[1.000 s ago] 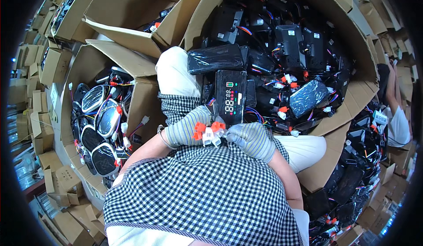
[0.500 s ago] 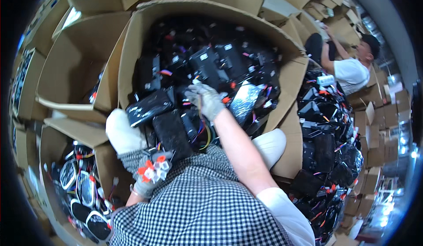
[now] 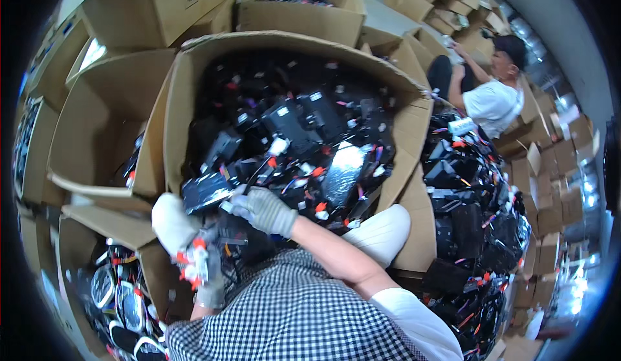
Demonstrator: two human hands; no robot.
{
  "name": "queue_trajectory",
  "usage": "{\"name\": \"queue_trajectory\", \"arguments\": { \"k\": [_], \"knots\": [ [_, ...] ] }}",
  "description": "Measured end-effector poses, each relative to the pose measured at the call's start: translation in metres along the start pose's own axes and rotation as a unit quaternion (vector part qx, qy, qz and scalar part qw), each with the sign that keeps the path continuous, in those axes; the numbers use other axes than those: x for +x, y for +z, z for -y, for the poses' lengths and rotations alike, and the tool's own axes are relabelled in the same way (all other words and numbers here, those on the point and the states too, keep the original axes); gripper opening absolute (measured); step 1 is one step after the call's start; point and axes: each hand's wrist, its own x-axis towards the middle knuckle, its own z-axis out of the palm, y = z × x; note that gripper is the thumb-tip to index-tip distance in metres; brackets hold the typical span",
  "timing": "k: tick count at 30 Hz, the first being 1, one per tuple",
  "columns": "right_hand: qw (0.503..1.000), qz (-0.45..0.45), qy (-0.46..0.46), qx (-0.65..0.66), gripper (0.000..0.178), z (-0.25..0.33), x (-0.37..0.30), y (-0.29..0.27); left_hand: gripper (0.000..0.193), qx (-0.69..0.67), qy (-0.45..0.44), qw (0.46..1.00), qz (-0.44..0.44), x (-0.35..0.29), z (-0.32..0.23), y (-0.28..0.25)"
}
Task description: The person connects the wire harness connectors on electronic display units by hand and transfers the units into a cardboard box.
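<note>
My right hand [image 3: 268, 212], in a pale work glove, is closed at the near edge of a big cardboard box [image 3: 169, 128]. Its fingertips pinch a black cable [image 3: 256, 179] that runs up toward a white connector [image 3: 278, 146]. Low over my lap, my gloved left hand [image 3: 211, 291] is closed around a bunch of red and white wire connectors [image 3: 196, 262]; its fingers are partly hidden. Dark modules [image 3: 242, 250] lie blurred beside it. A shiny black wrapped pack [image 3: 206, 191] rests near my right fingertips, among black cased parts [image 3: 284, 120] with coloured wires.
White-rimmed parts with wires [image 3: 131, 306] fill a box at lower left. Black parts [image 3: 462, 228] are heaped on the right. Another open box [image 3: 103, 112] stands left. A person in a white shirt [image 3: 495, 106] sits at upper right.
My right hand has drawn back from the middle of the box toward my lap. My left hand and its connector bunch have shifted slightly left and down. The view has tilted up.
</note>
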Motion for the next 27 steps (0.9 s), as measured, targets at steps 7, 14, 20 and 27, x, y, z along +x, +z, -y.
{"name": "queue_trajectory", "arguments": {
  "k": [7, 14, 20, 27],
  "knots": [
    [0.984, 0.151, 0.032, -0.093, 0.015, 0.032, -0.011, -0.022, 0.019, 0.053, 0.123, 0.991, -0.011, 0.052, -0.095, 0.019],
    [0.967, 0.146, 0.09, 0.189, 0.034, 0.017, -0.021, -0.015, 0.055, -0.173, 0.006, 0.952, 0.254, 0.037, -0.035, 0.011],
    [0.966, 0.222, 0.123, 0.039, 0.029, 0.026, -0.033, -0.026, 0.056, -0.856, -0.319, 0.235, 0.332, 0.044, -0.031, 0.014],
    [0.841, 0.046, 0.343, 0.416, 0.046, 0.093, -0.036, -0.098, 0.042, -0.824, -0.177, 0.506, 0.182, 0.039, -0.039, 0.013]
  ]
}}
